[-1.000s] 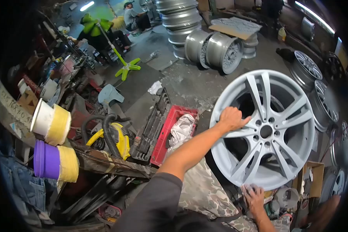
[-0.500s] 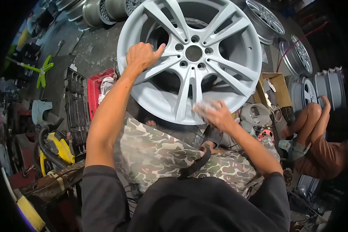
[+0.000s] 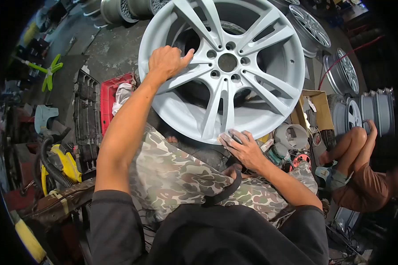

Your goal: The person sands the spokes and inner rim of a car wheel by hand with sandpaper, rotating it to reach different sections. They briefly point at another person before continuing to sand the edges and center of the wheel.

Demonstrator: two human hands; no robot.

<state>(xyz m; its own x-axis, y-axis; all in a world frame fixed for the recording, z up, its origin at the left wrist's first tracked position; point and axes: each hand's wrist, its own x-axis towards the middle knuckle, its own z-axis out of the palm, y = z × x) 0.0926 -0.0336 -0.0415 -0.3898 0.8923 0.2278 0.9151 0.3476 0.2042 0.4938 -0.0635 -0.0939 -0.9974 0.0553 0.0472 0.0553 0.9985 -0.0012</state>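
A large light-grey alloy wheel [image 3: 216,91] with paired spokes lies face up in front of me, over a dark tyre that shows through its gaps. My left hand [image 3: 166,62] is closed on a spoke at the wheel's left, the thumb stretched out along it and the fingertips hidden. At the lower lip of the wheel, below a spoke pair, is my right hand [image 3: 243,148]. Its dusty, bent fingers press on the lip around a small greyish piece that I cannot make out, mostly covered by the fingers.
Bare rims [image 3: 307,26] stand at the upper right. A cardboard box [image 3: 320,106] and a grey round container [image 3: 292,136] are beside the wheel. On the left lie a red crate [image 3: 106,106] and a black grille [image 3: 86,119]. Another person [image 3: 358,181] crouches at the right.
My right hand, blurred before, now shows sharply at the wheel's lower lip, slightly lower than it was. My left hand keeps its place on the spoke. The whole view has shifted slightly.
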